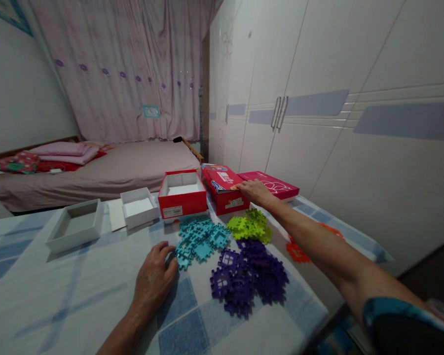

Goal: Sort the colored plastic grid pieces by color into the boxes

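My left hand (pixel 157 270) rests on the tablecloth with fingers loosely bent and apart, holding nothing. Its fingertips are beside a pile of teal interlocking plastic tiles (pixel 203 239). My right hand (pixel 256 191) reaches far forward to a red box (pixel 229 203). Its fingers are closed at the front right corner of the printed box lid (pixel 222 178); the grip underneath is hidden. A small orange patch shows by the fingertips, too small to make out. Nearer me lie lime green tiles (pixel 249 226) and dark purple tiles (pixel 248 276). Orange tiles (pixel 298 250) are partly hidden under my right forearm.
An open red box (pixel 182 195) with white inside stands left of the lidded one. Further left are a small white tray (pixel 138 207), a pale card (pixel 117 215) and a grey-white tray (pixel 76 224). A flat crimson box (pixel 272 185) lies behind my right hand. Wardrobe doors (pixel 318 64) rise at right.
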